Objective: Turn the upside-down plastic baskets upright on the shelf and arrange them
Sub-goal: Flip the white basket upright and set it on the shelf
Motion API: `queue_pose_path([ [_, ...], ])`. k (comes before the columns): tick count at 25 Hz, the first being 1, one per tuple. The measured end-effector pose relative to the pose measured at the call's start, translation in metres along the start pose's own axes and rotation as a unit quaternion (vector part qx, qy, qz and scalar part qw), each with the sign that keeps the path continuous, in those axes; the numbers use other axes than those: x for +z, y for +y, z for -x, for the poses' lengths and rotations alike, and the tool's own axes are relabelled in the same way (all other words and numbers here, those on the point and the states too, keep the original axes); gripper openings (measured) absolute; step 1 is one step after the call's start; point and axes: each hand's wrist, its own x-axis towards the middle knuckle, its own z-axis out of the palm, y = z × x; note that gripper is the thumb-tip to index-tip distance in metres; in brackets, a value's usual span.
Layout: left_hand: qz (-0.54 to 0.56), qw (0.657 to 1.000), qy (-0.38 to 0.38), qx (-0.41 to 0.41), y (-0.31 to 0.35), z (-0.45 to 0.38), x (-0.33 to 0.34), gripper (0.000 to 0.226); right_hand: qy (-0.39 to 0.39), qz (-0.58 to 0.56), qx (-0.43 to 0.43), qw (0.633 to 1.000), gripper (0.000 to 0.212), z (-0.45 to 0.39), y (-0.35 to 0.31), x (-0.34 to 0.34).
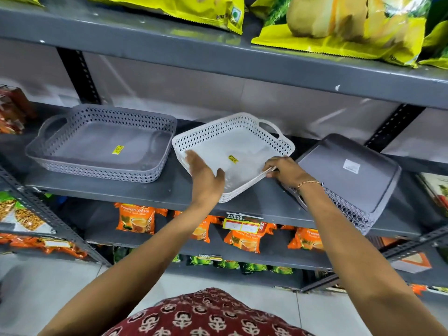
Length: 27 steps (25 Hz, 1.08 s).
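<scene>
The white basket (232, 151) sits upright, skewed, mid-shelf (116, 192) at the front edge. The right hand (286, 172) has its fingers clamped on the near rim; the left hand (204, 177) lies flat, fingers apart, on the left rim. A grey basket (101, 144) stands upright leftward, and another (349, 175) lies upside-down, tilted, rightward.

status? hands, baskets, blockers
Left hand open against white basket, right hand pinching its near rim. Grey basket upright at left. Third basket upside down, right. Nothing in the way.
</scene>
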Motion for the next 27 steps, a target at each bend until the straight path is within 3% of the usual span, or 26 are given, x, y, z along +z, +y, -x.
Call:
queue_pose_path([
  [2, -0.120, 0.984, -0.104, 0.077, 0.014, 0.000, 0.012, 0.076, -0.012, 0.028, 0.005, 1.000, 0.023, -0.004, 0.006, -0.007],
  [4, -0.277, 0.929, -0.220, 0.109, 0.021, -0.004, 0.027, 0.064, -0.023, 0.035, 0.020, 0.999, 0.019, -0.008, 0.008, -0.010],
  [6, -0.350, 0.892, -0.258, 0.124, 0.021, -0.010, 0.036, 0.042, -0.031, 0.036, 0.034, 0.998, 0.017, -0.010, 0.008, -0.011],
  [9, -0.378, 0.881, -0.244, 0.144, 0.019, -0.024, 0.035, 0.025, -0.035, 0.047, 0.041, 0.997, 0.016, -0.010, 0.007, -0.012],
  [19, -0.435, 0.863, -0.217, 0.139, -0.009, -0.058, -0.031, 0.028, 0.005, 0.075, -0.038, 0.996, 0.023, 0.007, -0.062, 0.023],
  [27, -0.449, 0.855, -0.198, 0.169, -0.022, -0.051, -0.045, 0.024, 0.028, 0.048, -0.030, 0.998, 0.026, 0.020, -0.079, 0.042],
])
